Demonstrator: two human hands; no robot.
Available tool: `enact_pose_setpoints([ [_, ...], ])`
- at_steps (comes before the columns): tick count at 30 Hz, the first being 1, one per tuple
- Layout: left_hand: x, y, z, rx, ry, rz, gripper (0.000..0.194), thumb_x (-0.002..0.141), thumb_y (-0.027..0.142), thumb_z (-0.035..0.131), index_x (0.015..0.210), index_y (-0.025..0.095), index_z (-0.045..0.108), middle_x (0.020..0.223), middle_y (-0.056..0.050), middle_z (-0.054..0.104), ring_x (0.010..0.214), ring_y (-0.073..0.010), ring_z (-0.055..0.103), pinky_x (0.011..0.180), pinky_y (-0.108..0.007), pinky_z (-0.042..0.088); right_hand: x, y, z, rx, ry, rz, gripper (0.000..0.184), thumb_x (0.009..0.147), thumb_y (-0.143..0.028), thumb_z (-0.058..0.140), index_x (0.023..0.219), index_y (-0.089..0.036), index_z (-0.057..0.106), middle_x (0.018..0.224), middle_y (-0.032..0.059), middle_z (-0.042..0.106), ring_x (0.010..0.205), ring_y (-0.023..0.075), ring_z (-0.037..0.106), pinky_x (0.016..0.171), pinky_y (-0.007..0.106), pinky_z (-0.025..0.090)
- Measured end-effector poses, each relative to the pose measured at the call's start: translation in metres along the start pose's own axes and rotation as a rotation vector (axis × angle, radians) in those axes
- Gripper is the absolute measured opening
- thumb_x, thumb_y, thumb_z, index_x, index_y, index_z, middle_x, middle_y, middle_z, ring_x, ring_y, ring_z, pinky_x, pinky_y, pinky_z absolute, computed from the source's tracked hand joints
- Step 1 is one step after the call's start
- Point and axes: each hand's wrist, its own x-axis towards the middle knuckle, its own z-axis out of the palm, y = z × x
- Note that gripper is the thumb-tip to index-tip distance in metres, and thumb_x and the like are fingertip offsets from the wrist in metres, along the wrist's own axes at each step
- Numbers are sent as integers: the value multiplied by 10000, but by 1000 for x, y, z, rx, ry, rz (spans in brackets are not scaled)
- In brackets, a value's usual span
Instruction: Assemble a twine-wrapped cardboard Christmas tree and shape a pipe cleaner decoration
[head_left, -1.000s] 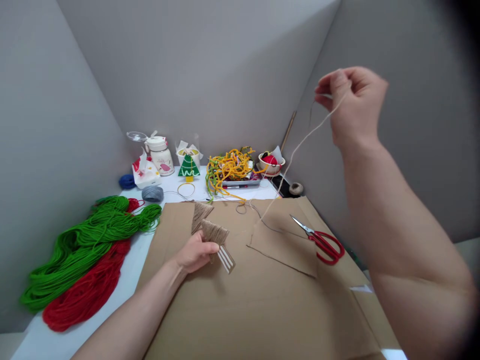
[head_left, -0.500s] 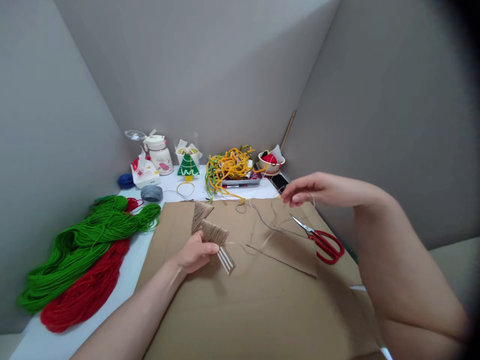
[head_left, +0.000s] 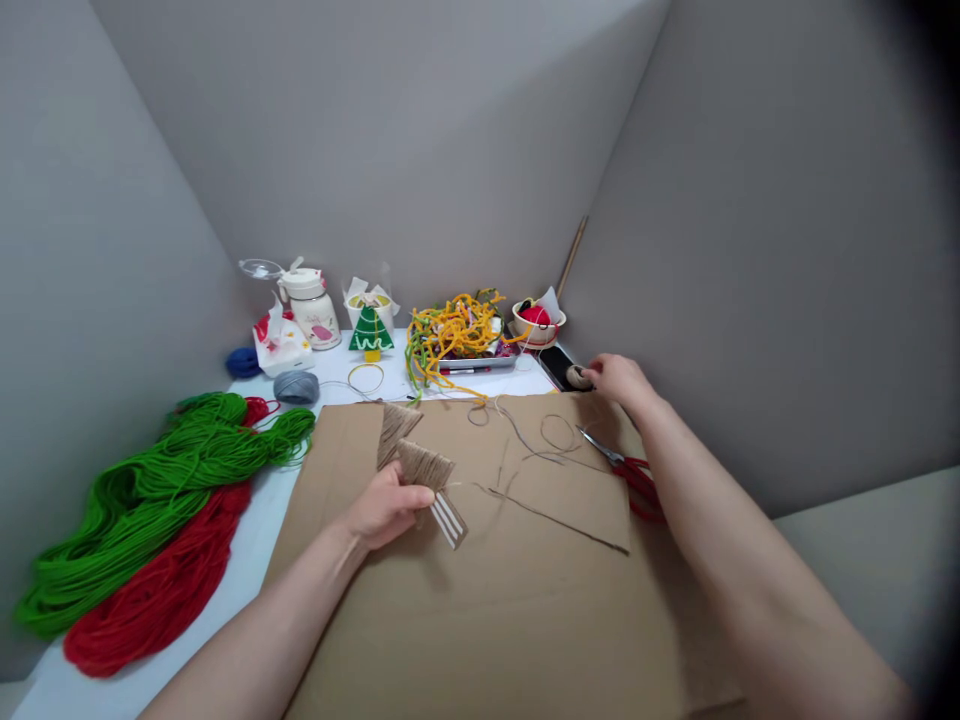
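My left hand (head_left: 390,505) pinches a flat cardboard piece wrapped in brown twine (head_left: 425,467), with an unwrapped tab of white stripes (head_left: 448,520) jutting out below the thumb. Behind it lies another twine-wrapped section (head_left: 397,430); whether the two are joined I cannot tell. A thin strand trails rightward from the held piece over the cardboard sheet (head_left: 450,640). At the far right corner my right hand (head_left: 616,380) has its fingertips closed on a small ball of beige twine (head_left: 577,377), partly hidden by them. Red-handled scissors (head_left: 637,485) lie open beneath my right forearm.
Green yarn (head_left: 165,480) and red yarn (head_left: 165,590) lie along the left. At the back stand a white bottle (head_left: 315,315), a green felt tree (head_left: 370,332), a tray heaped with yellow cord (head_left: 457,325) and a bowl (head_left: 538,333). A phone (head_left: 555,368) lies beside the twine ball.
My right hand has come down from high on the right, let the strand fall in loops onto the cardboard, and reached the twine ball. My left hand keeps its hold.
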Motion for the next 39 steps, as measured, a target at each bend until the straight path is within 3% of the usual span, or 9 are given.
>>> enact_pose_setpoints([
  [4, 2, -1, 0, -19, 53, 0, 307, 459, 251, 836, 707, 143, 689, 638, -22, 659, 583, -120, 582, 587, -225, 455, 5, -9, 25, -17, 83, 70, 477, 772, -408, 538, 1057, -33, 607, 1044, 240, 574, 915, 285, 554, 759, 345, 403],
  [6, 4, -1, 0, -38, 84, 10, 298, 479, 226, 827, 731, 146, 691, 673, -26, 671, 603, -124, 595, 605, -230, 467, 8, -14, 31, -22, 103, 63, 441, 757, -373, 557, 994, -9, 630, 1014, 262, 565, 933, 315, 530, 775, 372, 394],
  [10, 9, -3, 0, -60, 201, 56, 235, 552, 180, 792, 752, 146, 671, 669, -17, 670, 625, -121, 609, 646, -235, 481, 16, -29, 33, 6, 135, -47, 269, 788, -274, 507, 883, -83, 672, 964, 189, 588, 951, 284, 508, 831, 358, 372],
  [15, 17, -5, -2, -74, 390, 89, 246, 556, 153, 791, 734, 138, 621, 731, -26, 688, 672, -124, 629, 671, -240, 494, 16, -60, 22, 60, 221, -150, 343, 772, -238, 552, 1080, -98, 607, 1106, 175, 551, 1026, 282, 479, 900, 375, 346],
  [18, 19, -7, -2, -64, 442, 80, 271, 552, 153, 792, 745, 135, 602, 761, -38, 691, 693, -133, 637, 673, -247, 498, -16, -94, 6, 282, 235, -319, 304, 781, -243, 567, 1060, -130, 609, 1057, 143, 592, 985, 255, 520, 864, 358, 386],
  [22, 22, -9, -3, -33, 477, 109, 295, 564, 176, 786, 772, 134, 581, 783, -48, 686, 712, -146, 640, 660, -252, 492, -94, -146, -22, 709, 103, -559, 148, 856, -279, 492, 872, -204, 618, 871, 38, 634, 803, 164, 571, 720, 283, 444],
  [26, 24, -14, -7, -15, 568, 163, 342, 554, 204, 794, 700, 165, 487, 684, -3, 650, 632, -123, 611, 561, -222, 447, -155, -172, -35, 771, 118, -698, 110, 868, -253, 501, 867, -204, 599, 871, 49, 604, 888, 179, 544, 801, 318, 424],
  [34, 21, -15, -2, 45, 649, 193, 409, 549, 276, 798, 671, 182, 419, 548, 61, 558, 493, -82, 520, 478, -205, 372, -170, -167, -7, 765, 205, -628, 122, 872, -236, 483, 915, -222, 596, 924, 76, 584, 905, 214, 536, 790, 361, 442],
  [39, 19, -15, 1, 90, 674, 168, 407, 513, 302, 809, 667, 173, 455, 540, 54, 562, 486, -90, 523, 474, -209, 380, -173, -171, 2, 860, 150, -543, 155, 862, -275, 502, 985, -218, 579, 922, 67, 604, 857, 203, 554, 756, 349, 457],
])
